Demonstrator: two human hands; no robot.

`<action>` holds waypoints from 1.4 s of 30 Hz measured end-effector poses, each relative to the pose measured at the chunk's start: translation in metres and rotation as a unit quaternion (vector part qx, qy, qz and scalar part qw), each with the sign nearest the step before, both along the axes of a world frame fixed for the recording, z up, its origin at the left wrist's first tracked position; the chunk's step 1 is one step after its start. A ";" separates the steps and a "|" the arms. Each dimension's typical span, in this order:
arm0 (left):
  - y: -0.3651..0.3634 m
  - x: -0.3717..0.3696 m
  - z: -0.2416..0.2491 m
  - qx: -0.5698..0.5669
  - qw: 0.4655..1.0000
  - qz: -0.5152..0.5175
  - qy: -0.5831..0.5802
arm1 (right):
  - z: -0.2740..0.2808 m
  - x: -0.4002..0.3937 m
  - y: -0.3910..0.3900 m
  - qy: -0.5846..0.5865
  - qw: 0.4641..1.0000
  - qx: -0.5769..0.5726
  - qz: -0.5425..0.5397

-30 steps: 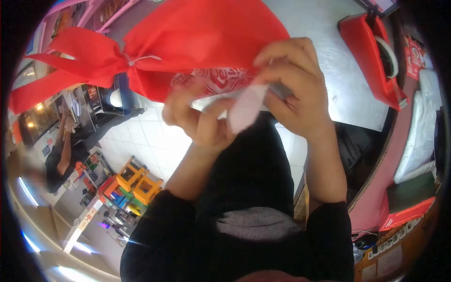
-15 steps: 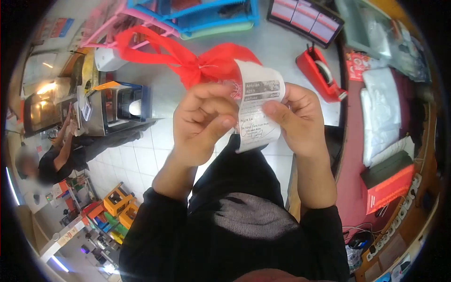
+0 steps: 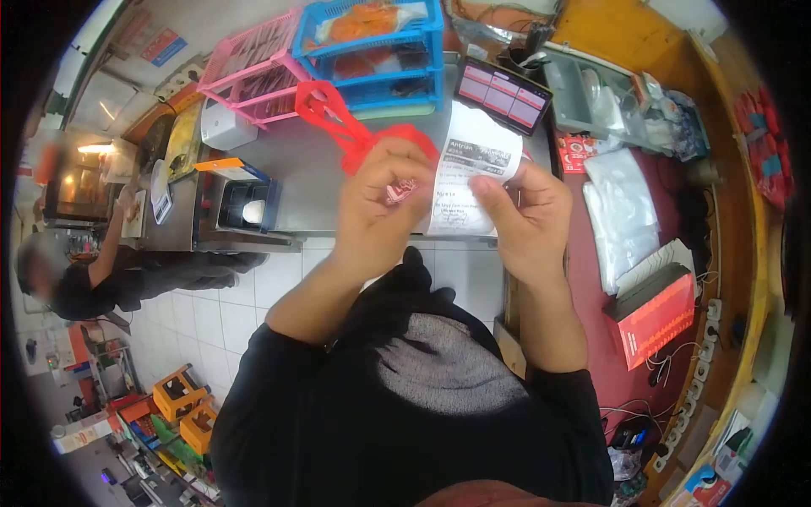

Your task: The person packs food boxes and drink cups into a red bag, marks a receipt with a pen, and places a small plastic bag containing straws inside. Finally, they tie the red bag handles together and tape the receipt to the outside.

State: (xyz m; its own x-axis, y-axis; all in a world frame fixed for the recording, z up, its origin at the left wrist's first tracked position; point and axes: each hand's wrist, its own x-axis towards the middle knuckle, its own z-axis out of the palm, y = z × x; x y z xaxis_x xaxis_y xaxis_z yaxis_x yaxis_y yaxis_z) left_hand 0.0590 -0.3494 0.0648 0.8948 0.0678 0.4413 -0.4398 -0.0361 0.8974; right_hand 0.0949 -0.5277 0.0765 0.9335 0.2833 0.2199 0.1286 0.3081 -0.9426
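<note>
A printed paper receipt is held up in front of me, its top curling away. My right hand pinches its right side, thumb on the printed face and fingers behind. At the opposite edge, the curled fingers of my left hand are closed on the paper; their tips are partly hidden. Just beyond the left hand lies a red fabric bag with a knotted neck and looped handles, on the metal counter. Part of the bag is hidden behind my hand and the receipt.
Pink and blue tiered racks stand at the back, beside a tablet. To the right lie clear plastic bags and a red box. A co-worker stands at a counter on the left.
The view has shifted, bringing more of the racks and right-hand shelf into sight. My left hand has closed in on the receipt's left edge. The right hand keeps its pinch.
</note>
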 end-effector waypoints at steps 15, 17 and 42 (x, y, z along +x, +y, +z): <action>0.022 -0.044 0.041 -0.026 0.995 0.055 0.080 | 0.034 -0.018 0.000 -0.393 0.868 -0.144 -0.267; 0.033 -0.052 0.037 0.004 0.993 0.105 0.049 | 0.043 -0.034 0.000 -0.394 0.884 -0.198 -0.158; 0.346 -0.085 -0.016 0.135 0.947 0.285 -0.055 | -0.010 -0.020 0.351 -0.319 0.941 -0.089 -0.069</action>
